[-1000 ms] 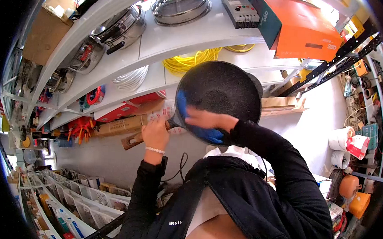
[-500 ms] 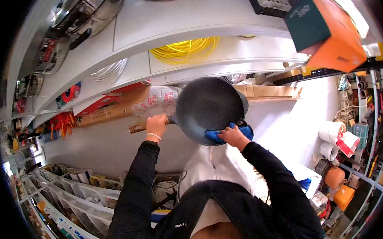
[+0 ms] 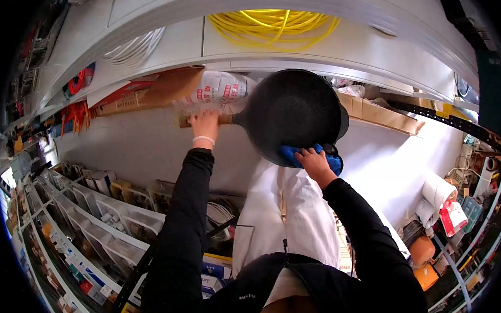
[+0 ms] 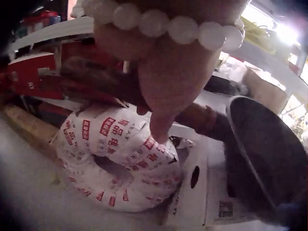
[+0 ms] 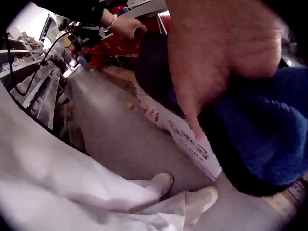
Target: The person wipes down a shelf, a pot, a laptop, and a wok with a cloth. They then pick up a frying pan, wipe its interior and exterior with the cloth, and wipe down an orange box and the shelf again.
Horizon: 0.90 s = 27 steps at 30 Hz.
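A black wok (image 3: pixel 291 111) with a wooden handle (image 3: pixel 225 119) is held up in front of the body, its dark inside facing the head camera. My left hand (image 3: pixel 205 127) grips that handle, fingers wrapped around it; the left wrist view shows the wok (image 4: pixel 269 159) out to the right of the hand. At the near right rim, my right hand (image 3: pixel 316 164) holds a blue cloth (image 3: pixel 290 154) against the wok. In the right wrist view the fluffy cloth (image 5: pixel 269 130) bunches beside the palm and hides most of the fingers.
White shelves (image 3: pixel 372 58) run behind the wok, with a coil of yellow cable (image 3: pixel 273 29) on one. A wrapped white roll with red print (image 4: pixel 115 144) lies beyond the left hand. Bins (image 3: pixel 110 228) stand at lower left; buckets (image 3: pixel 439 190) sit at right.
The right hand with the cloth has moved from the wok's left inside to its near right rim. The left hand has kept its grip on the handle. The head view has shifted.
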{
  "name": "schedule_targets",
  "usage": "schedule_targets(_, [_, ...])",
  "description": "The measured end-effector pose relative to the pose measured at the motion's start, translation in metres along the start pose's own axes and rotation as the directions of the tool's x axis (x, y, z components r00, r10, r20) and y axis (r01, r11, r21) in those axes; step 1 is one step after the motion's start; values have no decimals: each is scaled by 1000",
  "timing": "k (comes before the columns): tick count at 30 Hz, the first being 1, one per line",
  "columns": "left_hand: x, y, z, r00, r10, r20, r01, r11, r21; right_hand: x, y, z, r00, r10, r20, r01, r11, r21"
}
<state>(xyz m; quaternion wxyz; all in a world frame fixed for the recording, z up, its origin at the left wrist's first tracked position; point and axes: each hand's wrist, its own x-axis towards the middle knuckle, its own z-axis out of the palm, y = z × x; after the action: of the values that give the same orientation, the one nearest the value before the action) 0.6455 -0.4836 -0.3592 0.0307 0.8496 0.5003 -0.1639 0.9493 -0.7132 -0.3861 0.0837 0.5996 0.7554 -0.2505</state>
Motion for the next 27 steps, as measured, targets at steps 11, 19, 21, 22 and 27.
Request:
schedule_targets(11, [9,5,-3,930,-345,123,316,584,-748,2,11,-70,922,382,68,-378,844,380])
schedule_targets(19, [2,69,-136,903,-12,429,62,-985,-158,11,-27,-157,868,496,30,-421,701,576])
schedule_targets(21, [3,75,-157,937,-4,350,62,-983,-175,8,-40,-170,842,536,-62,-432,738,518])
schedule_targets(22, [2,77,-166,936,-80,343,18,-962,-274,7,-44,-177,840,539,-62,-442,745,499])
schedule_targets(27, [-5,78,-197,911,-172,374,-5,-913,-408,6,-42,-182,830,549,97,-482,618,622])
